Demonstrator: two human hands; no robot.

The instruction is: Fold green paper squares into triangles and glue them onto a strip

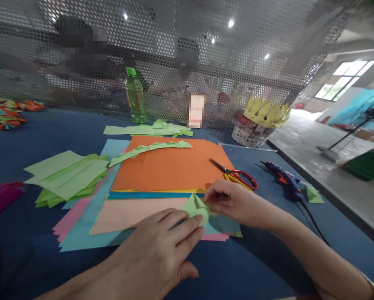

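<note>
A small piece of light green folded paper [193, 205] lies on the stack of coloured sheets, its peak pointing away from me. My left hand [164, 237] rests over its lower left part with the fingers stretched out flat. At the paper's right edge, my right hand [226, 200] is closed in a pinch on it. Beneath are a peach sheet [121, 214], an orange sheet [168, 166] and blue and pink sheets. Just beyond my right hand lie scissors [237, 175] with red and yellow handles. A folded green strip [149, 149] crosses the orange sheet.
Green paper pieces [71, 175] are piled left. A green-capped bottle [134, 98] and more green strips [143, 129] stand at the back, before a perforated metal panel [161, 50]. A basket with yellow paper points [252, 132] and a glue gun [283, 179] with its cord are right.
</note>
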